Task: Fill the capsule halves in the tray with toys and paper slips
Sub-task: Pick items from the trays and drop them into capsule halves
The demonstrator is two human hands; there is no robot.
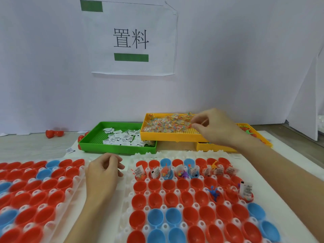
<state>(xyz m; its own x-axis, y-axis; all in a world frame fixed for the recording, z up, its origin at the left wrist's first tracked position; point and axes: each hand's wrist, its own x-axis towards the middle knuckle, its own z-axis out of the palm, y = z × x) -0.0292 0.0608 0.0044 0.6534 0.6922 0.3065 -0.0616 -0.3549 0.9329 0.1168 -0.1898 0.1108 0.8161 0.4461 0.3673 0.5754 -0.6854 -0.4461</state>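
Two white trays hold red and blue capsule halves: one at the right (128, 204) and one at the left (78, 174). In the right tray, the far rows hold small toys and paper slips (155, 172); a blue toy (214, 192) sits in a red half further right. My right hand (215, 127) reaches over the yellow tray (168, 135) of clear toy packets (163, 125), fingers curled down among them. My left hand (103, 172) rests between the two white trays, fingers loosely curled, holding nothing I can see.
A green tray (93, 141) of white paper slips sits left of the yellow one. A second yellow tray (263, 139) with coloured toys lies behind my right arm. Loose red capsule halves (54, 133) lie at the back left. A paper sign hangs on the white wall.
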